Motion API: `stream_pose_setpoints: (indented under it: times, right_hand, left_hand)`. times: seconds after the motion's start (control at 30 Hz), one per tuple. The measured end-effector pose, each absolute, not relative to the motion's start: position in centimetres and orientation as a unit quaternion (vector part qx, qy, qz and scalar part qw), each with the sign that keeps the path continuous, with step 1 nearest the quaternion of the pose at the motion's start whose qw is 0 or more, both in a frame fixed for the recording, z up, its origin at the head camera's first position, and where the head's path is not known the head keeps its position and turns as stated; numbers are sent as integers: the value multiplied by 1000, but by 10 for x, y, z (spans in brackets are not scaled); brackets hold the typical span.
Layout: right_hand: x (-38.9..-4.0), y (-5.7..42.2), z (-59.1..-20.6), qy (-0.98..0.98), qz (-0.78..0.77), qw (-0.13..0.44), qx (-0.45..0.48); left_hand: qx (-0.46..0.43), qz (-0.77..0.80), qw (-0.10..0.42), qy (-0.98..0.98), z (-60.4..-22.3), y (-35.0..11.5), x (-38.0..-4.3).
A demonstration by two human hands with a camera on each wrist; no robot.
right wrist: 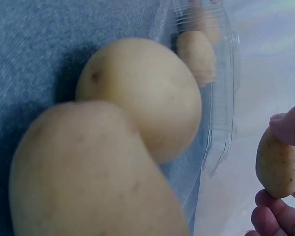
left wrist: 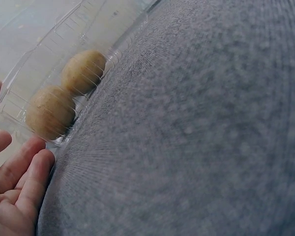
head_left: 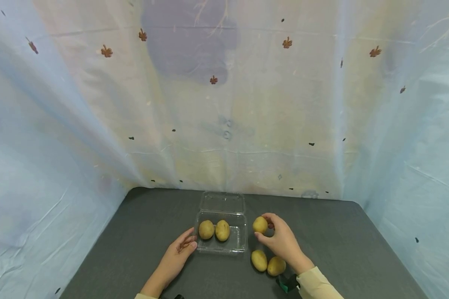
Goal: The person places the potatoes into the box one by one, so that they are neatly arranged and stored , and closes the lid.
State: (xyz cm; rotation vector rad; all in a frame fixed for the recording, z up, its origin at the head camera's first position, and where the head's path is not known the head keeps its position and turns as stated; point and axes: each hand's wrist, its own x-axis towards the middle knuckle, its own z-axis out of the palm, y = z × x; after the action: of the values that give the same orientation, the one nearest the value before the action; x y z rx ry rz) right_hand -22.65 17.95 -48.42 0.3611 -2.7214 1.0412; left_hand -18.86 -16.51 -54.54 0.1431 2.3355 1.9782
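A clear plastic clamshell box [head_left: 238,238] lies on the dark table with its lid [head_left: 222,203] raised at the back. Two potatoes sit side by side inside: a left potato [head_left: 206,229] and a right potato [head_left: 222,231]. My left hand [head_left: 175,255] is at the box's left wall, fingertips right at the plastic and fingers loosely bent. Between thumb and fingers, my right hand [head_left: 282,238] pinches a potato [head_left: 260,224], just right of the box. Below that hand, two more potatoes rest on the table, an oval potato [head_left: 259,261] and a rounder potato [head_left: 276,266].
The grey cloth-covered table [head_left: 321,236] ends at a pale patterned curtain [head_left: 224,104] behind it. Similar sheets hang along the left and right sides. A dark strap [head_left: 287,283] shows at my right wrist.
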Motion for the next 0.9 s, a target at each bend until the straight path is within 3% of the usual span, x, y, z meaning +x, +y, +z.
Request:
stream_pose_setpoints:
  times: [0.23,0.9]
  right_hand:
    - [-229,167,-480,-918,356,111,138]
    - [-246,132,-487,-922,308,94,216]
  left_hand:
    - [47,646,37,761,-527,-162,-180]
    - [57,645,38,761,-550,-167,-190]
